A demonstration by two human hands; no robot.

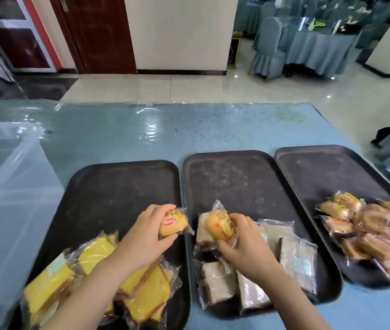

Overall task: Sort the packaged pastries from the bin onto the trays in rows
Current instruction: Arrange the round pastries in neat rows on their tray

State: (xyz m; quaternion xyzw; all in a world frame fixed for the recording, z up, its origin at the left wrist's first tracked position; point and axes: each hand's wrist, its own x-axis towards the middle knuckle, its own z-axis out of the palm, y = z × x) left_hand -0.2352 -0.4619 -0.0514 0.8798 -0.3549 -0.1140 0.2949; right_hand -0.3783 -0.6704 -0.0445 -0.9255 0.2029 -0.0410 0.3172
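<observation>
Three dark trays lie side by side on the blue table. The left tray [117,182] carries yellow cake slices [94,256] in wrappers, and the middle tray [236,177] carries grey-brown packaged slices [296,258]. A pile of small round packaged buns [377,225] fills the near part of the right tray [327,167]. My left hand [146,236] grips one wrapped round bun [173,223] above the gap between the left and middle trays. My right hand [244,246] grips another wrapped bun [219,226] over the middle tray. The clear plastic bin [10,186] stands at the left.
The table's far half is covered in shiny blue plastic sheet [165,129]. Beyond it are a tiled floor, a brown door [98,32], and covered chairs [270,46] and tables at the back right. A dark object [384,134] sits off the table's right edge.
</observation>
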